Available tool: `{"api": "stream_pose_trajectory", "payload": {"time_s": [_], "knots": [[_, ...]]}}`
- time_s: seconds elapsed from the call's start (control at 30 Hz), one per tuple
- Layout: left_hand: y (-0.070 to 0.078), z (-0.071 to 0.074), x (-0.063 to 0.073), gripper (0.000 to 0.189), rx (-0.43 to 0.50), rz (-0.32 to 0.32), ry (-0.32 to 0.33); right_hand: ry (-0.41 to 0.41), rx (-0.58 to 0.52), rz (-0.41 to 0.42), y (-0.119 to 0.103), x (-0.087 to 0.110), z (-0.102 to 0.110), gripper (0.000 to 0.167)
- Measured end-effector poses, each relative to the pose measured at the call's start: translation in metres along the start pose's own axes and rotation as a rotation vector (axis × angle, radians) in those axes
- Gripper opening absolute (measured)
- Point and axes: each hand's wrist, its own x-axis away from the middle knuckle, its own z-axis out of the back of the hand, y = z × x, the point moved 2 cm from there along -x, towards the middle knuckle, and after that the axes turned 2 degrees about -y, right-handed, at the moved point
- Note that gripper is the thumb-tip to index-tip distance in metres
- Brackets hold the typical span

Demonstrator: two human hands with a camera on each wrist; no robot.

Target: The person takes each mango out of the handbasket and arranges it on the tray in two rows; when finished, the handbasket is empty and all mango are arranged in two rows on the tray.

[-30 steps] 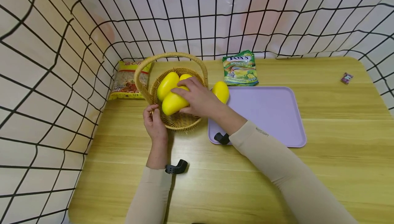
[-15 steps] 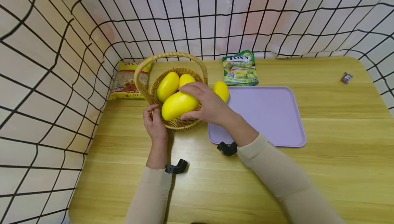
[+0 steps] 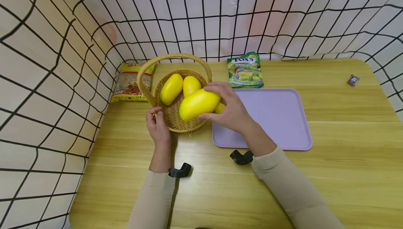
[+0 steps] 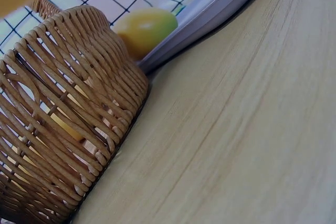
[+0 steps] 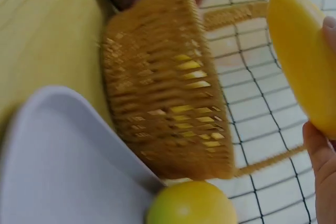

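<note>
My right hand (image 3: 232, 109) grips a yellow mango (image 3: 199, 105) between thumb and fingers, above the right side of the wicker basket (image 3: 172, 119). In the right wrist view this mango (image 5: 299, 59) is raised higher than the basket's rim. Two more mangoes lie inside the basket, one at the left (image 3: 171, 89) and one at the back (image 3: 190, 84). My left hand (image 3: 158, 128) holds the basket's left front rim near the foot of the handle. Another mango (image 5: 191, 207) sits at the left end of the lilac tray (image 3: 270, 117), mostly hidden behind my right hand in the head view.
Behind the tray lies a green Fox's candy bag (image 3: 245, 71). A yellow food packet (image 3: 130, 83) is left of the basket. One small wrapped candy (image 3: 353, 80) lies far right. Black wire mesh (image 3: 220, 19) borders the back and sides of the wooden table (image 3: 201, 190).
My right hand has lifted the mango from inside the basket and carried it to the right, uncovering the mango at the back. My left hand stays at the rim.
</note>
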Motion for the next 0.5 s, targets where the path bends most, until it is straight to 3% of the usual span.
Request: {"api": "stream_pose_trajectory", "payload": {"time_s": [0.1,0.23,0.5], "knots": [[0.0,0.0,0.0,0.014,-0.001,0.002,0.0,0.047,-0.084,0.088,-0.001,0.001,0.011,0.077],[-0.001,0.0,-0.001,0.014,-0.001,0.007,0.005,0.079,-0.117,0.182,-0.001,0.002,0.027,0.083],[0.0,0.0,-0.001,0.013,0.007,0.001,0.002,0.089,-0.221,0.182,0.002,0.004,0.055,0.084]]}}
